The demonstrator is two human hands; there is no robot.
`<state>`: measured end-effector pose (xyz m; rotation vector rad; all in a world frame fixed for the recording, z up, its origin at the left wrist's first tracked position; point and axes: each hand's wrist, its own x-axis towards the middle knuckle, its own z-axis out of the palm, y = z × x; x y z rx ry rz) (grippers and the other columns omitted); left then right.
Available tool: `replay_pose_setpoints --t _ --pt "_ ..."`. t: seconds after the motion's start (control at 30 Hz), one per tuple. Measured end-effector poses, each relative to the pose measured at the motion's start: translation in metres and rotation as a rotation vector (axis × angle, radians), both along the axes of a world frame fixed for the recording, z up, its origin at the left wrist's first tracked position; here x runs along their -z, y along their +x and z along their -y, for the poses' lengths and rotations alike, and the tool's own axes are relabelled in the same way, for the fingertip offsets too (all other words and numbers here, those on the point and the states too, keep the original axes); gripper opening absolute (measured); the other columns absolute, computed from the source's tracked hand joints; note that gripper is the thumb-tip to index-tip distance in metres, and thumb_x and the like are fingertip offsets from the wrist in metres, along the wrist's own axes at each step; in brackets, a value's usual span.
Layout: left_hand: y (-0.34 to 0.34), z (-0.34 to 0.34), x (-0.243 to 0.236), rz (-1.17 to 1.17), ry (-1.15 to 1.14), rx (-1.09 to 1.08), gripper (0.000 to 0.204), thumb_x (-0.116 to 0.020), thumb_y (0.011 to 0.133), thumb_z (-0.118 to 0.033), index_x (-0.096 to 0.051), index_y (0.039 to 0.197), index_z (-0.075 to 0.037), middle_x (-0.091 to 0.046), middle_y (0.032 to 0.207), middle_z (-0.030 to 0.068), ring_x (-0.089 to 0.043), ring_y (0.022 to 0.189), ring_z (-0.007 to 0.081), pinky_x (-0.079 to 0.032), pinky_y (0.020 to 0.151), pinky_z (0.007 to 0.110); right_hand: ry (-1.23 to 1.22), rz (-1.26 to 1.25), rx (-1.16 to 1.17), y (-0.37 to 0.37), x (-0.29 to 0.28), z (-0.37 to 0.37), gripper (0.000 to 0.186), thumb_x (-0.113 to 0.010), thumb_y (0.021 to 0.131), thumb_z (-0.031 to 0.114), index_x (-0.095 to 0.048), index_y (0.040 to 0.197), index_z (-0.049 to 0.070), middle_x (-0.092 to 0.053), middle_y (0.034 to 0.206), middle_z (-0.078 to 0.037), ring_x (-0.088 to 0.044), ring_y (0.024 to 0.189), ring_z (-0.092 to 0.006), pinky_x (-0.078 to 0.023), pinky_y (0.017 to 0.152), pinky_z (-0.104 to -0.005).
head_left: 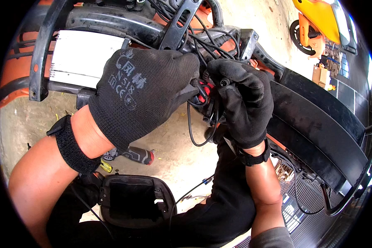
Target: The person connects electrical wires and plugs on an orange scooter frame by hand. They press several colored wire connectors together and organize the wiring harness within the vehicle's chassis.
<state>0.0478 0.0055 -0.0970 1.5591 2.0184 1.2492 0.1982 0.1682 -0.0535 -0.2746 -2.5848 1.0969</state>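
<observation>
Both my hands wear black knit gloves and meet at the wiring in the middle of the vehicle frame. My left hand (146, 91), its back toward me, pinches a black cable end (194, 82) between thumb and fingers; the tip's shape is mostly covered. Just right of it, my right hand (248, 105) is closed round a round black cable connector (224, 82), whose face with small contacts points toward me. Between and below the hands hangs a loop of thin black cable (190, 128). Some red wiring (202, 97) shows in the gap.
A silver finned box (80, 62) sits on the frame at left. Black cables (213, 45) bundle behind my hands. Curved black panels (314, 120) extend right. On the floor lie a power tool (138, 155) and a yellow-handled tool (106, 166). A black plastic housing (169, 194) is near my legs.
</observation>
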Motion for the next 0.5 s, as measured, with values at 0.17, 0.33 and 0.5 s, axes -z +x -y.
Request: replay_pose_setpoints --t 0.17,0.33,0.5 --pt "0.0016 0.0002 0.0017 0.017 0.024 -0.022 0.015 -0.072 0.084 -0.016 -0.068 0.094 -0.005 -0.067 0.082 0.0139 -0.067 0.070 0.0326 -0.052 0.062 0.040 0.126 0.013 -0.036 -0.0016 -0.0054 0.0005 0.023 -0.066 0.089 -0.002 -0.066 0.112 -0.001 -0.071 0.111 -0.015 -0.070 0.100 -0.0272 -0.054 0.089 -0.0359" --pt "0.0009 -0.0002 0.0007 0.035 -0.017 0.002 0.016 -0.072 0.084 -0.016 -0.068 0.094 -0.005 -0.068 0.083 0.0142 -0.067 0.069 0.0325 -0.052 0.062 0.039 0.058 -0.007 -0.021 0.0012 -0.0007 -0.0016 0.025 -0.064 0.090 -0.001 -0.065 0.115 0.000 -0.071 0.112 -0.014 -0.070 0.102 -0.0285 -0.053 0.091 -0.0366" --pt "0.0010 -0.0010 -0.0006 0.023 -0.025 -0.008 0.016 -0.073 0.083 -0.016 -0.067 0.094 -0.005 -0.068 0.083 0.0142 -0.067 0.069 0.0322 -0.053 0.062 0.039 -0.029 0.054 0.059 0.0022 -0.0050 0.0071 0.027 -0.064 0.090 -0.001 -0.065 0.117 0.001 -0.070 0.115 -0.014 -0.068 0.107 -0.0308 -0.051 0.093 -0.0382"
